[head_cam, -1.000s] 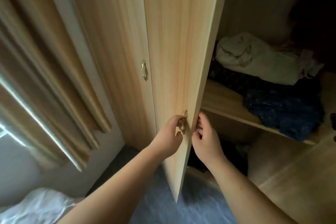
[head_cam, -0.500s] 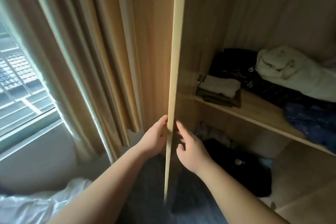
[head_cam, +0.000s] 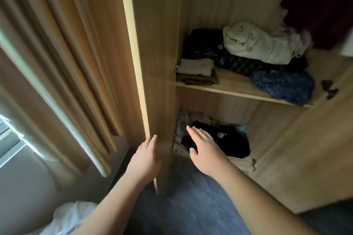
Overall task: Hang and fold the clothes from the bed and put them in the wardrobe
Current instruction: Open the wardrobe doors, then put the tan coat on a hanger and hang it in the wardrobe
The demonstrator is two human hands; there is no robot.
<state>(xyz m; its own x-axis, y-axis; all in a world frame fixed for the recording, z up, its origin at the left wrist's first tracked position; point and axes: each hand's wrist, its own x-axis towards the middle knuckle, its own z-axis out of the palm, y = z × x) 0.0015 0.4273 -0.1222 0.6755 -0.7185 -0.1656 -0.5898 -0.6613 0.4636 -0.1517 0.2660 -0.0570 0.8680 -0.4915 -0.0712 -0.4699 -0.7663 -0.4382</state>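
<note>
At wardrobe [head_cam: 238,89], two hands, perhaps empty

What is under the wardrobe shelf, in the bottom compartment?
Under the shelf lies a loose heap of clothes, mostly black with pale pieces at the left. The right hand covers part of it; anything beneath the heap is hidden.

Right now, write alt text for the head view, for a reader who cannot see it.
A person's left hand rests on the edge of an open wooden wardrobe door, while the right hand reaches, fingers spread, toward the wardrobe's inside. A shelf holds folded and crumpled clothes; a dark heap of clothing lies below it. Beige curtains hang at the left.
</note>
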